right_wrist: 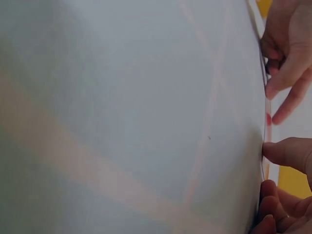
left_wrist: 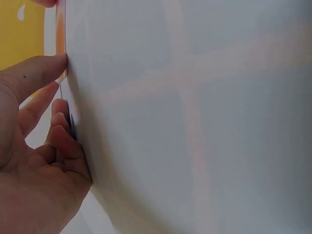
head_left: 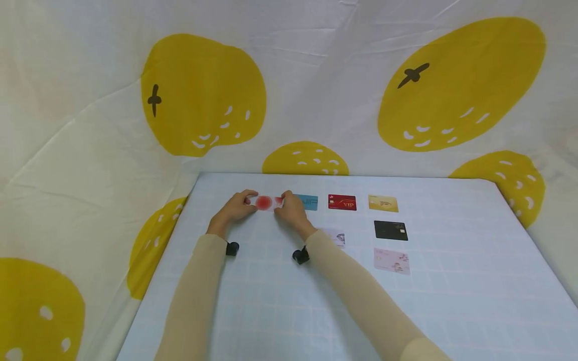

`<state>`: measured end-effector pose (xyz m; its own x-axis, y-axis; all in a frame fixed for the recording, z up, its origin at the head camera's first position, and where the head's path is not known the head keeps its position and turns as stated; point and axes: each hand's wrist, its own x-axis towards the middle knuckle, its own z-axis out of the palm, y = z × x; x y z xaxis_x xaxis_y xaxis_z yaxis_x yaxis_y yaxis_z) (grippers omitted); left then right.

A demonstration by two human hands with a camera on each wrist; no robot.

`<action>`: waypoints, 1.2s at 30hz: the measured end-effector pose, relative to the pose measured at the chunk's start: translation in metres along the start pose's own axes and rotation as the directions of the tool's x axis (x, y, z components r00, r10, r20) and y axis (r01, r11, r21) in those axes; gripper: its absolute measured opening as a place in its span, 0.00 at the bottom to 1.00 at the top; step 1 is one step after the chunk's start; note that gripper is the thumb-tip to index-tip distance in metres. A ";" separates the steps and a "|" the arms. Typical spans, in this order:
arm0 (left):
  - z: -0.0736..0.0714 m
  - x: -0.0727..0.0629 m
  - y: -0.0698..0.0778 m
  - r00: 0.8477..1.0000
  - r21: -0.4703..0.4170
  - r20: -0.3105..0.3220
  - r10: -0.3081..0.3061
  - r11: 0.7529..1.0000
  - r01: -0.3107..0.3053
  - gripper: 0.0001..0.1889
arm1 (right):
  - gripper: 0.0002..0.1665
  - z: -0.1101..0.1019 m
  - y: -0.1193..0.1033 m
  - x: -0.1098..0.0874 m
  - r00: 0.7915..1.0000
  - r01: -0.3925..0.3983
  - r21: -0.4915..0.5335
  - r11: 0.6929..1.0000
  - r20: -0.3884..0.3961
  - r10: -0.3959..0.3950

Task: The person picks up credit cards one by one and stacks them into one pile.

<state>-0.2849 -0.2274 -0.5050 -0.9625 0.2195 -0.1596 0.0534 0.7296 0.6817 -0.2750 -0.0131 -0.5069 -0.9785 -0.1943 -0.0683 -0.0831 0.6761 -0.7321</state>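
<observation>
A pale card with a red circle (head_left: pixel 264 202) lies at the back left of the table. My left hand (head_left: pixel 237 206) holds its left end between thumb and index finger. At its right end, my right hand (head_left: pixel 293 211) pinches the card, covering part of it. Just past the right hand is a blue card (head_left: pixel 309 202), partly hidden by that hand. In the left wrist view the left thumb (left_wrist: pixel 46 68) meets the card's thin edge. Both hands (right_wrist: pixel 292 58) show along the card edge in the right wrist view.
Rightward in the back row lie a red VIP card (head_left: pixel 342 202) and a gold card (head_left: pixel 383 203). Below them are a black card (head_left: pixel 391 230) and a pink card (head_left: pixel 391 260). A pale card (head_left: pixel 336 237) is partly hidden by the right sleeve (head_left: pixel 347 281). A patterned cloth (head_left: pixel 311 100) hangs behind.
</observation>
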 end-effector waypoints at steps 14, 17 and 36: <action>0.002 -0.001 0.005 0.999 -0.007 0.000 -0.032 0.999 0.032 0.23 | 0.22 0.004 0.002 0.000 1.000 -0.017 -0.016 1.000 -0.023 0.017; 0.002 -0.003 0.007 0.999 -0.021 -0.002 -0.035 0.999 0.035 0.23 | 0.22 0.003 0.001 -0.001 1.000 -0.017 -0.011 1.000 -0.026 0.017; 0.011 -0.009 0.014 0.988 -0.160 -0.114 -0.103 0.984 0.084 0.25 | 0.24 0.006 -0.006 -0.007 0.997 -0.019 0.032 0.999 -0.072 0.021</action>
<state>-0.2728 -0.2121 -0.5014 -0.9870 0.0679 -0.1459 -0.0705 0.6326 0.7713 -0.2667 -0.0206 -0.5064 -0.9912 -0.1279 -0.0347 -0.0584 0.6568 -0.7518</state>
